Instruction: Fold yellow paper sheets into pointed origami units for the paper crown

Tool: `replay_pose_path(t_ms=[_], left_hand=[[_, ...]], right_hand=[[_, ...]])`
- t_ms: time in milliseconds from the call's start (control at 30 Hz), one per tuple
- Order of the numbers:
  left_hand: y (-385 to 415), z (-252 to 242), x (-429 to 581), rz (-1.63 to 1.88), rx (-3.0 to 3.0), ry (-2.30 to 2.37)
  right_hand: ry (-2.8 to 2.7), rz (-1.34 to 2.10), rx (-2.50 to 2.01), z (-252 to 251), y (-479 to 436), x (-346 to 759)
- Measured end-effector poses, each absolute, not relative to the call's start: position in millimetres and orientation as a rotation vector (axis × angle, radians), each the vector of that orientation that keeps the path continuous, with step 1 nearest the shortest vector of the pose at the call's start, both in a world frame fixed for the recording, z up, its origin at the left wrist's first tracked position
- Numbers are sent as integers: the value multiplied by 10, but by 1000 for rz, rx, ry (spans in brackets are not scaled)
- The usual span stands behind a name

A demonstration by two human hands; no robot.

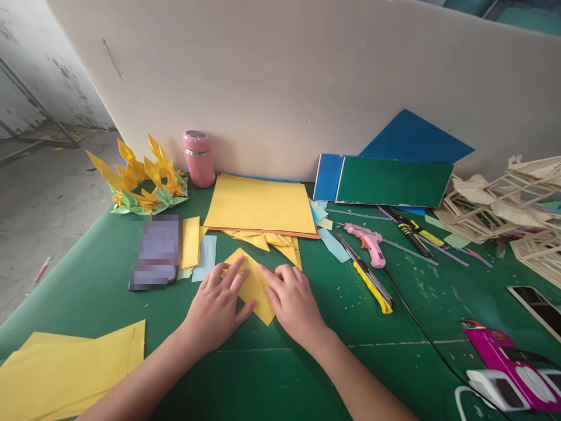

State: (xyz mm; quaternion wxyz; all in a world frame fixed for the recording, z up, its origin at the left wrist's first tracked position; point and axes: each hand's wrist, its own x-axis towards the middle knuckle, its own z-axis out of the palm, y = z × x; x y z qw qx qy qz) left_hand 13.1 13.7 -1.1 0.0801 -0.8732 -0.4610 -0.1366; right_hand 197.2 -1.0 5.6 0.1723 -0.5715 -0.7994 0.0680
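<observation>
A small square of yellow paper lies turned cornerwise on the green table in front of me. My left hand rests on its left side with fingers spread. On the right edge, my right hand touches the paper with its index finger and thumb stretched out and the other fingers bent. Just behind are several folded yellow paper pieces, partly under a stack of yellow sheets.
A phone and paper strips lie left; yellow sheets fill the near-left corner. A pink flask and a paper flower crown stand behind. To the right are a cutter, a glue gun with cord, and a wooden stick model.
</observation>
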Motion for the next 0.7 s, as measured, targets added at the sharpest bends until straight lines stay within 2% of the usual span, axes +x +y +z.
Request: replay_pose_path(t_ms=[700], left_hand=[[120,15,152,-395,-2626,-1409]], right_hand=[[-2160,58,-1598,209,-255,2290]])
